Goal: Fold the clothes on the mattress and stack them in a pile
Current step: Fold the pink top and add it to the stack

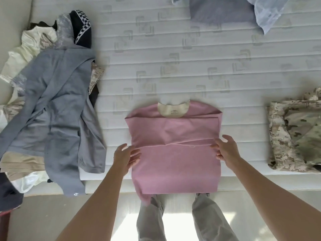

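A pale quilted mattress (pixel 173 54) fills most of the view from above, seen by a person standing at its near edge. On its left side lies a large loose heap of unfolded clothes (pixel 43 87), topped by a grey hooded top whose sleeve hangs past the edge. At centre, a pink shirt (pixel 173 145) lies with its sides already folded in, collar away from the person, and its bottom hem hangs over the mattress edge toward the floor. On the right sits a folded pile of camouflage clothes (pixel 295 136), well apart from the shirt. The left hand (pixel 126 158) and right hand (pixel 225 150) touch the shirt's two side edges at mid-height, fingers spread and loosely curved; whether they pinch the cloth cannot be told. The risk is that the overhanging hem drags the shirt off the mattress, or that an uneven lift lets the tucked sides fall open and spoil the fold.
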